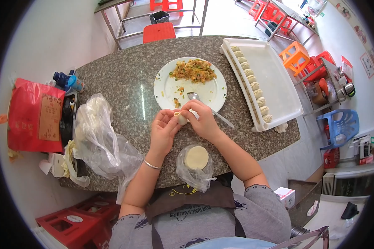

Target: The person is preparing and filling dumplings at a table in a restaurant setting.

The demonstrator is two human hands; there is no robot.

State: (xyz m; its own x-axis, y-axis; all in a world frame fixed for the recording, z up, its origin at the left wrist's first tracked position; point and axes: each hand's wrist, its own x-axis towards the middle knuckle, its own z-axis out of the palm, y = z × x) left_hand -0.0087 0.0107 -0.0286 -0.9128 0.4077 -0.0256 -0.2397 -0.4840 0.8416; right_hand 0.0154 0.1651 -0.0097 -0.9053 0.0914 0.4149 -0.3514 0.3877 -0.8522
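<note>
Between both hands, over the near rim of a white plate (pixel 162 90), is a small folded dumpling (pixel 182 120). My left hand (pixel 165 127) pinches one side of it, and my right hand (pixel 202 119) pinches the other. Chopped filling (pixel 193 71) lies on the far part of the plate. A metal spoon (pixel 218 115) rests across the plate's rim, its handle on the table. Nearer my body, a stack of round dough wrappers (pixel 196 157) sits in a clear plastic bag (pixel 202 180). Pleated dumplings (pixel 253 86) line the left side of a white plastic tray (pixel 277 77).
A speckled stone table (pixel 121 77) carries everything. On its left stand a crumpled plastic bag (pixel 96 133), a red package (pixel 34 115) and blue-capped bottles (pixel 71 81). Red crates (pixel 78 221) are at the lower left. Beyond the table are a red stool (pixel 159 32) and an orange stool (pixel 294 56).
</note>
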